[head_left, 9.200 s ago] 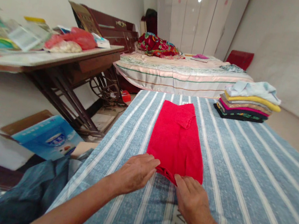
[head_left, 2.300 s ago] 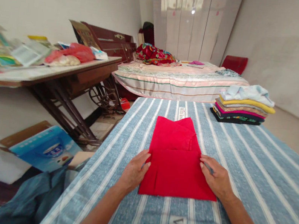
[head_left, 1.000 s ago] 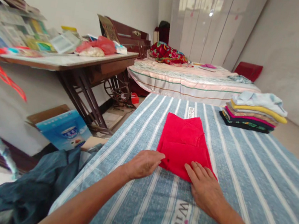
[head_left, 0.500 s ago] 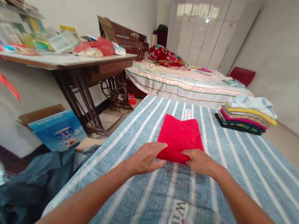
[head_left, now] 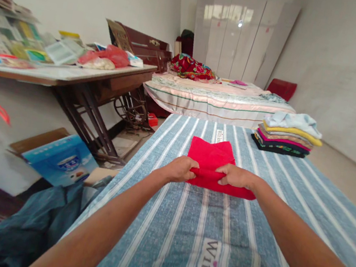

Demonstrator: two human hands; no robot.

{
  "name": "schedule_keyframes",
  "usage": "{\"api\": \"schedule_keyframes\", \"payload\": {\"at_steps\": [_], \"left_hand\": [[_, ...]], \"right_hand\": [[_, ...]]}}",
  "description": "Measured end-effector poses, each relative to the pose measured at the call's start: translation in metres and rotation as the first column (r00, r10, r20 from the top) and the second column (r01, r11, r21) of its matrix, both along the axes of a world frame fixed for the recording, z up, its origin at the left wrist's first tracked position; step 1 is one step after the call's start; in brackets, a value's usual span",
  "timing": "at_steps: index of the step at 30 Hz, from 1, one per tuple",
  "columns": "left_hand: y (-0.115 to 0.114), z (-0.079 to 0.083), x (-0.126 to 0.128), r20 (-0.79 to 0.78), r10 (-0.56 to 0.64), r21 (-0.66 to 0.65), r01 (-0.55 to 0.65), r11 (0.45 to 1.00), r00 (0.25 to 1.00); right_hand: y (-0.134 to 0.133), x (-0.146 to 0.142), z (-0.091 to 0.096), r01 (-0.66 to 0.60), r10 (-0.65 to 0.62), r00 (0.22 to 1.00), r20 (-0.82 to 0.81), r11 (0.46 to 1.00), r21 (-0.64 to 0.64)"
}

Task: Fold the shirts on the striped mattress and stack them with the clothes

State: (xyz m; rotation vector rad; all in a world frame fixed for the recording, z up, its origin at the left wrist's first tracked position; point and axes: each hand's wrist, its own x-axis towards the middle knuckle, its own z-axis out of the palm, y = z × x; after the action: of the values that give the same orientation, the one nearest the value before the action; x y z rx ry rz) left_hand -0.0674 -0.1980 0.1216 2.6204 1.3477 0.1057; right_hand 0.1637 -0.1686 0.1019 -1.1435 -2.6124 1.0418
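Note:
A folded red garment (head_left: 210, 155) lies in the middle of a blue-and-white striped sheet (head_left: 289, 202). My left hand (head_left: 179, 169) grips its near edge on the left, fingers curled over the fold. My right hand (head_left: 235, 176) grips the same edge on the right, fingers closed on the cloth. The near edge is lifted and rolled toward the far side.
A stack of folded clothes (head_left: 286, 134) sits at the sheet's far right. A bed (head_left: 218, 97) with a floral bundle (head_left: 192, 67) stands beyond. A cluttered wooden table (head_left: 71, 77) is on the left, with a blue box (head_left: 60, 164) and dark cloth (head_left: 26, 226) below.
Both hands have taken the garment's near edge and carried it away from me, folding the red cloth shorter. Earlier they smoothed its sides flat.

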Motion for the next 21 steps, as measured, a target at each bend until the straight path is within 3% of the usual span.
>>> {"api": "schedule_keyframes", "payload": {"at_steps": [9, 21], "left_hand": [[-0.008, 0.004, 0.017, -0.081, -0.072, 0.114, 0.081, 0.990, 0.994], [0.009, 0.016, 0.014, 0.023, -0.050, -0.036, 0.051, 0.998, 0.998]], "right_hand": [[0.005, 0.000, 0.000, -0.006, 0.006, 1.000, 0.011, 0.999, -0.032], [-0.002, 0.013, 0.009, 0.004, -0.017, 0.994, 0.109, 0.993, 0.116]]}}
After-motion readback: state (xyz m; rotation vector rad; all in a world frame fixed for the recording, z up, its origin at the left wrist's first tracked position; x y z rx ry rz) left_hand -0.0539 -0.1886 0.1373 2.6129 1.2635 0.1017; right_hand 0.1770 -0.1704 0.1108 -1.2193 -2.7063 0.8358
